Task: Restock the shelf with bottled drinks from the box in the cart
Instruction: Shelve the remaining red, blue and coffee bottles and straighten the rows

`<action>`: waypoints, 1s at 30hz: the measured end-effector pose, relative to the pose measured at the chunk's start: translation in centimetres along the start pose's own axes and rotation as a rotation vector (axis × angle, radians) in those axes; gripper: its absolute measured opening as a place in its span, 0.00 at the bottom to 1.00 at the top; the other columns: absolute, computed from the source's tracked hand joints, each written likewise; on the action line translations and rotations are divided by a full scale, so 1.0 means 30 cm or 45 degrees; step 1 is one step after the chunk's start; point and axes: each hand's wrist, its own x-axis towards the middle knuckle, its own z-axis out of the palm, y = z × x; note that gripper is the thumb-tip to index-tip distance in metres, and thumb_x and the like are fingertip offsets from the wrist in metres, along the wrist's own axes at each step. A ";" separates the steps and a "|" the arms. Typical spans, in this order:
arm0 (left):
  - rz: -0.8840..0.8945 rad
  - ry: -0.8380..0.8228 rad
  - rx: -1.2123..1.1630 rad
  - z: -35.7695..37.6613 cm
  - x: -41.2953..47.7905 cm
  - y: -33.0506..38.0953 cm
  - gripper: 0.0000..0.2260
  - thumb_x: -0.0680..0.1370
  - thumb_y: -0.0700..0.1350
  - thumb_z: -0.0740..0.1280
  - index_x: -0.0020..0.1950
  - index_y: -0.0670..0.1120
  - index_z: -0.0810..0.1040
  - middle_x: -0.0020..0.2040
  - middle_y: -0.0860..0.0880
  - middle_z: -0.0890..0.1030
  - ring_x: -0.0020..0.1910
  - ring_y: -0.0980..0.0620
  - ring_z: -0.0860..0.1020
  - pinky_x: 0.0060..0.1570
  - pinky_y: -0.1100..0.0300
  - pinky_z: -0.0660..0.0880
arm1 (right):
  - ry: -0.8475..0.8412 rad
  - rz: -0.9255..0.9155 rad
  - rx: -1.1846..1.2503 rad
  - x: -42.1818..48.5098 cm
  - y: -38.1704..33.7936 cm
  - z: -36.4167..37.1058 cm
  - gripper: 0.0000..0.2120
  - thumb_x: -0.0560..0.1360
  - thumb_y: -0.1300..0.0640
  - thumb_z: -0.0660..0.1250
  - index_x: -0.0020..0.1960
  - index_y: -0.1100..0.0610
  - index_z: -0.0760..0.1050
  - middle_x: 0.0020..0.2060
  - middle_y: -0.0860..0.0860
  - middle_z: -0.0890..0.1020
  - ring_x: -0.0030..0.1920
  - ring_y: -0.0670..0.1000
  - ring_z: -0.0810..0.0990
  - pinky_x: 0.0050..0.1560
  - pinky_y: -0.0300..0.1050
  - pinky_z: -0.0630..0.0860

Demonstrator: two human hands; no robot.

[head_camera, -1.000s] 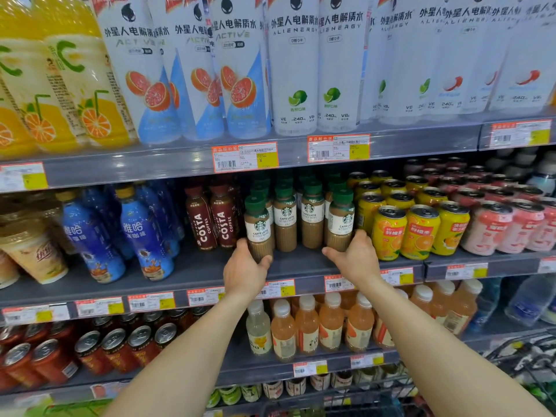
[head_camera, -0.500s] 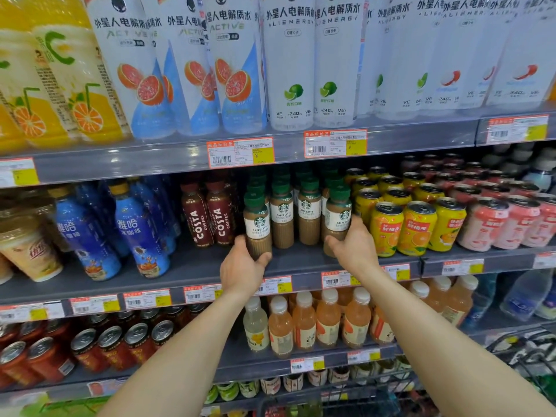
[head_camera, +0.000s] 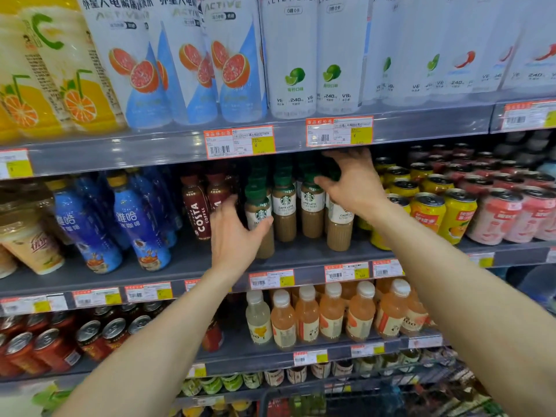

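On shelf [head_camera: 180, 261]: left grip [head_camera: 236, 236] wraps bottle [head_camera: 259, 213]; right grip [head_camera: 353, 186] clasps cap [head_camera: 330, 173].

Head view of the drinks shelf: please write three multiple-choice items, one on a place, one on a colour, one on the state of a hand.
1. What stands directly left of the latte bottles on their shelf?
A. Costa coffee bottles
B. yellow cans
C. pink cans

2. What colour are the caps of the latte bottles?
A. red
B. green
C. white

3. What is the left hand doing?
A. lying flat on the shelf edge
B. holding a can
C. gripping the front-left latte bottle

Answers:
1 A, the dark red Costa coffee bottles stand next to the latte row on its left.
2 B, every cap that shows is green.
3 C, the thumb and fingers curl round that bottle's body.
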 end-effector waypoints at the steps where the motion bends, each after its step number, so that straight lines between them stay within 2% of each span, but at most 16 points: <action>1: 0.081 0.017 0.036 -0.008 0.031 0.021 0.32 0.71 0.57 0.74 0.70 0.45 0.70 0.65 0.46 0.75 0.66 0.46 0.69 0.67 0.52 0.67 | -0.097 -0.008 -0.045 0.032 -0.007 -0.006 0.27 0.75 0.43 0.69 0.72 0.49 0.70 0.71 0.52 0.72 0.72 0.59 0.62 0.69 0.52 0.64; 5: 0.219 -0.098 0.098 -0.009 0.136 0.087 0.32 0.71 0.55 0.75 0.71 0.46 0.71 0.66 0.44 0.75 0.65 0.42 0.69 0.64 0.54 0.67 | -0.451 0.051 -0.168 0.126 -0.016 0.010 0.29 0.77 0.39 0.65 0.76 0.42 0.63 0.76 0.48 0.66 0.75 0.58 0.60 0.73 0.51 0.61; 10: 0.250 -0.222 0.142 0.002 0.125 0.082 0.39 0.69 0.52 0.78 0.75 0.45 0.66 0.69 0.43 0.72 0.68 0.42 0.67 0.64 0.56 0.64 | -0.589 0.055 -0.158 0.162 -0.008 0.020 0.29 0.75 0.40 0.68 0.74 0.39 0.64 0.76 0.47 0.65 0.75 0.57 0.61 0.71 0.53 0.64; 12: 0.269 -0.220 0.117 0.004 0.104 0.070 0.41 0.68 0.49 0.79 0.76 0.44 0.64 0.70 0.42 0.70 0.69 0.42 0.67 0.66 0.56 0.63 | -0.602 0.043 -0.187 0.169 -0.011 0.016 0.28 0.75 0.40 0.67 0.73 0.39 0.66 0.75 0.48 0.65 0.74 0.57 0.62 0.70 0.54 0.64; 15: 0.191 -0.211 0.057 0.009 0.092 0.049 0.45 0.68 0.47 0.80 0.79 0.44 0.59 0.74 0.42 0.65 0.73 0.44 0.65 0.70 0.57 0.62 | -0.599 0.024 -0.164 0.176 -0.015 0.014 0.27 0.74 0.40 0.69 0.71 0.41 0.69 0.72 0.48 0.69 0.71 0.55 0.68 0.68 0.52 0.68; 19: 0.057 -0.213 0.044 0.013 0.065 0.026 0.49 0.67 0.50 0.80 0.80 0.45 0.54 0.74 0.42 0.66 0.73 0.44 0.66 0.68 0.55 0.65 | -0.624 0.000 -0.063 0.167 -0.007 0.006 0.27 0.73 0.42 0.72 0.70 0.43 0.71 0.68 0.49 0.74 0.66 0.53 0.73 0.66 0.49 0.71; 21: 0.014 -0.223 0.037 0.025 0.034 0.003 0.49 0.66 0.53 0.80 0.79 0.47 0.55 0.73 0.44 0.68 0.71 0.45 0.67 0.70 0.50 0.68 | -0.631 -0.018 -0.065 0.158 -0.006 -0.002 0.27 0.72 0.42 0.72 0.69 0.43 0.72 0.67 0.49 0.75 0.66 0.53 0.73 0.67 0.51 0.70; 24: -0.090 -0.282 0.050 0.047 -0.027 -0.036 0.46 0.66 0.56 0.79 0.77 0.49 0.58 0.70 0.48 0.73 0.68 0.46 0.72 0.64 0.46 0.73 | -0.658 -0.034 -0.049 0.143 -0.009 -0.019 0.27 0.71 0.42 0.74 0.69 0.43 0.73 0.67 0.48 0.77 0.66 0.53 0.74 0.68 0.51 0.70; 30: -0.140 -0.336 0.083 0.081 -0.093 -0.107 0.38 0.71 0.53 0.76 0.75 0.45 0.61 0.66 0.46 0.77 0.64 0.43 0.76 0.58 0.47 0.76 | -0.677 -0.068 -0.011 0.111 -0.009 -0.046 0.27 0.73 0.46 0.74 0.70 0.45 0.73 0.66 0.49 0.77 0.65 0.52 0.75 0.66 0.46 0.71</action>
